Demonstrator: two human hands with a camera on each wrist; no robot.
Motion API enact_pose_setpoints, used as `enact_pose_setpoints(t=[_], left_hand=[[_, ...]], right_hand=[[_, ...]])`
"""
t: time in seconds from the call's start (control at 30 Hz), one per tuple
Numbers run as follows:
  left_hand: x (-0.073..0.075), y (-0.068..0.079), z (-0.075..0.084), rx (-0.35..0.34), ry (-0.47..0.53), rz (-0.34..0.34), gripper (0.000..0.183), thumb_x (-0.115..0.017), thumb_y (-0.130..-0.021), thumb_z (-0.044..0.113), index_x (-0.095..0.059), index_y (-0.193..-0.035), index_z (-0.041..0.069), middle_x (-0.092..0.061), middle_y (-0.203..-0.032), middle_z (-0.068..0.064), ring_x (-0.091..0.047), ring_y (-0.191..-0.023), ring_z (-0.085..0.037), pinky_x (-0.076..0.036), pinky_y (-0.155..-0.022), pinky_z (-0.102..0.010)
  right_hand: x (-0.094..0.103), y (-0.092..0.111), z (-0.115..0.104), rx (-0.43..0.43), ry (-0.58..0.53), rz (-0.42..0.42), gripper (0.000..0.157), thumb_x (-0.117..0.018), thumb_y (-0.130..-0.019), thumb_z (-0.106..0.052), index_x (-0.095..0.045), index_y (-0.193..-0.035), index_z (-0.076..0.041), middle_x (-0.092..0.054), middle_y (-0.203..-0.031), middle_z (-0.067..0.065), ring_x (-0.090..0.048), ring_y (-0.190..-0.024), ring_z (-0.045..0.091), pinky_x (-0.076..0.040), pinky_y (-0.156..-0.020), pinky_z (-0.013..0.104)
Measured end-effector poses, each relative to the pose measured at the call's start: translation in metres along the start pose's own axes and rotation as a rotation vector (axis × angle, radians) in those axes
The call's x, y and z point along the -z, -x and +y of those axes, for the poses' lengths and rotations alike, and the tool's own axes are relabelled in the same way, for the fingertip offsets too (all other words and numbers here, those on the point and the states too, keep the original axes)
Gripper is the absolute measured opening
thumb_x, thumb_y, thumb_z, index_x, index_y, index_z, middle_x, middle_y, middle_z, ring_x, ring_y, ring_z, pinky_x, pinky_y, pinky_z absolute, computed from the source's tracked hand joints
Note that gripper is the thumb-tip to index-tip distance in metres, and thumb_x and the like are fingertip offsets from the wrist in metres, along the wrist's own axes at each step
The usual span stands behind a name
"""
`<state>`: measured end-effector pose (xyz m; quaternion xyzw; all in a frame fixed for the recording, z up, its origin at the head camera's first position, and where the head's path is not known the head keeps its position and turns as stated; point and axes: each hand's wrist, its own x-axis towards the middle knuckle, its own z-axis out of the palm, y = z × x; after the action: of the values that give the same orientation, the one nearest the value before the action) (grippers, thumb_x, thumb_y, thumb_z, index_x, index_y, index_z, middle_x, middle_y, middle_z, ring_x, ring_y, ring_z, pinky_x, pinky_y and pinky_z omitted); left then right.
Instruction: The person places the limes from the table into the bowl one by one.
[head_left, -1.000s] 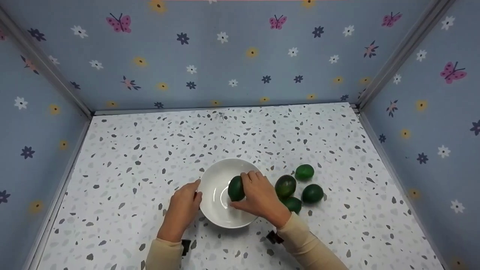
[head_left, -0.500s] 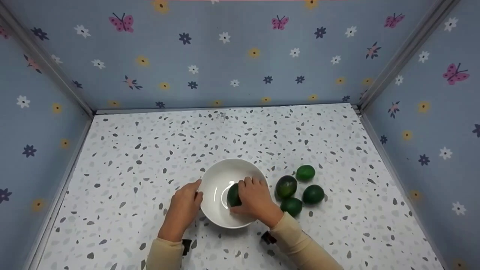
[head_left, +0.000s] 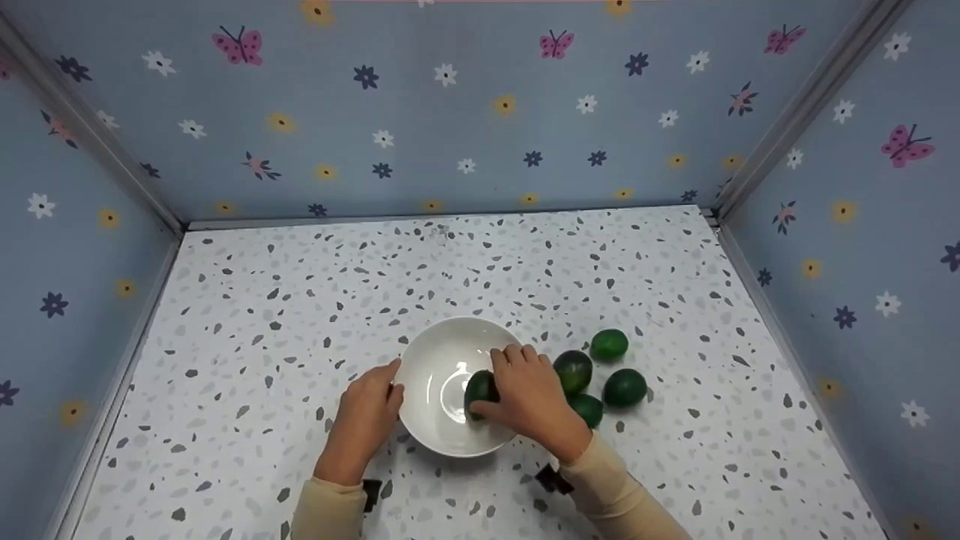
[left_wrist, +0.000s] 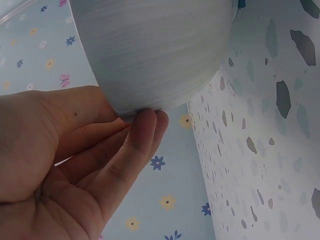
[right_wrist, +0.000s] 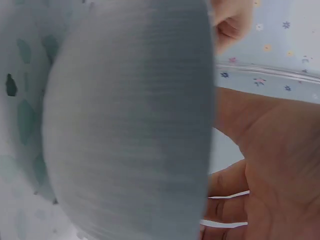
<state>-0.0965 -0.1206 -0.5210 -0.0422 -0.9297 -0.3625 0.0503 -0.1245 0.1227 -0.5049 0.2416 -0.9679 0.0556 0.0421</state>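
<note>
A white bowl (head_left: 427, 352) stands on the speckled table. My left hand (head_left: 367, 412) pinches its left rim between thumb and fingers; the left wrist view shows the fingertips (left_wrist: 145, 122) on the bowl's edge. Inside the bowl, right of its middle, lies a dark green oval fruit (head_left: 478, 391), partly covered by my right hand (head_left: 532, 394). The right thumb crosses over the fruit, and the fingers reach loosely beyond it, spread from the thumb. In the right wrist view, the bowl wall (right_wrist: 130, 125) hides the fruit and the fingertips.
Several green fruits lie right of the bowl: a dark one (head_left: 574, 371), one partly behind the right hand (head_left: 588, 410), a brighter small one (head_left: 609, 345) and another dark one (head_left: 625, 388). Flower-patterned panels (head_left: 480, 135) enclose the table (head_left: 300, 300) at the back and sides.
My right hand lowered the green fruit into the bowl, then loosened and shifted slightly right, its thumb now over the fruit. The fruit sits a little farther right. The left hand stayed put.
</note>
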Motion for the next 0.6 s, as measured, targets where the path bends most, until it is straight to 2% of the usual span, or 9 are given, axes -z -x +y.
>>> enact_pose_setpoints(t=[0.23,0.37,0.6], left_hand=[[0.0,-0.001,0.0,0.021,0.0,-0.013,0.038,-0.063,-0.094,-0.002,-0.059,-0.132,-0.01,-0.066,-0.12,-0.023,-0.066,-0.102,-0.033,-0.056,-0.086,-0.045],[0.0,0.0,0.0,0.024,0.004,-0.007,0.038,-0.063,-0.094,-0.002,-0.06,-0.131,-0.01,-0.066,-0.119,-0.023,-0.066,-0.104,-0.034,-0.056,-0.086,-0.046],[-0.001,0.0,0.0,0.018,0.013,0.003,0.038,-0.063,-0.094,-0.001,-0.059,-0.131,-0.01,-0.066,-0.119,-0.023,-0.066,-0.101,-0.033,-0.056,-0.085,-0.045]], right_hand=[[0.021,0.011,0.012,-0.045,-0.041,0.086,0.083,-0.078,-0.077,-0.06,-0.059,-0.131,0.0,-0.062,-0.111,0.014,-0.054,-0.095,0.032,-0.046,-0.074,0.043],[0.025,0.017,0.018,-0.041,-0.035,0.141,0.081,-0.078,-0.078,-0.059,-0.06,-0.13,0.0,-0.063,-0.111,0.015,-0.056,-0.095,0.033,-0.045,-0.072,0.043],[0.03,0.028,0.031,-0.061,-0.039,0.198,0.081,-0.079,-0.077,-0.058,-0.059,-0.13,0.0,-0.063,-0.113,0.016,-0.058,-0.099,0.036,-0.048,-0.076,0.047]])
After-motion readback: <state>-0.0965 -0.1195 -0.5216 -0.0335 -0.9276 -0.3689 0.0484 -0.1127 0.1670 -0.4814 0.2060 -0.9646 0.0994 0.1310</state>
